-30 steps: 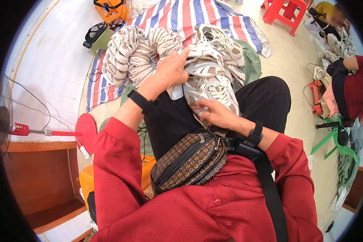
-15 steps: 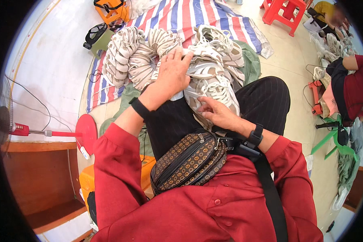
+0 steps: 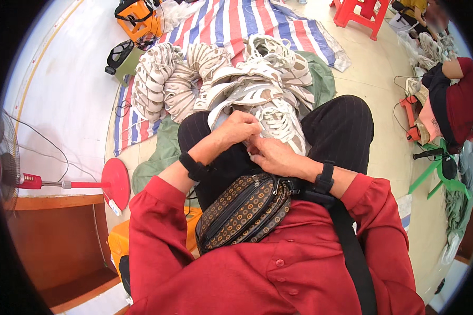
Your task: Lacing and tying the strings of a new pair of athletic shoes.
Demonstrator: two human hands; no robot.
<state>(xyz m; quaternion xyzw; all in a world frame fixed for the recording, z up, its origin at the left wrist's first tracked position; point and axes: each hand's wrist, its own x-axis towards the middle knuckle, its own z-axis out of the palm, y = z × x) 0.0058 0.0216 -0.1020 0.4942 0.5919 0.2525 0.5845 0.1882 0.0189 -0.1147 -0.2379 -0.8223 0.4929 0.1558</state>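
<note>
Between my knees lies a heap of white and beige lace-up shoe uppers [image 3: 268, 97], with white laces [image 3: 278, 122] across the nearest one. My left hand [image 3: 235, 128] is closed in a pinch at the near left edge of that upper. Right beside it, my right hand [image 3: 277, 156] has its thumb and fingers curled together, their tips meeting those of the left. Whatever the fingertips pinch is hidden or too small to make out. Beyond my left knee, more uppers [image 3: 153, 81] are nested into long curved rows.
A striped tarp [image 3: 215, 23] and green cloth [image 3: 320, 79] lie under the uppers. At left stands a fan with a red base [image 3: 115, 184]. A patterned waist bag [image 3: 244, 210] rests on my lap. A red stool [image 3: 360, 16] and other people [image 3: 460, 105] are on the right.
My left hand has come back from the top of the heap toward me and joined my right hand. The right hand has shifted slightly nearer and its fingers have closed.
</note>
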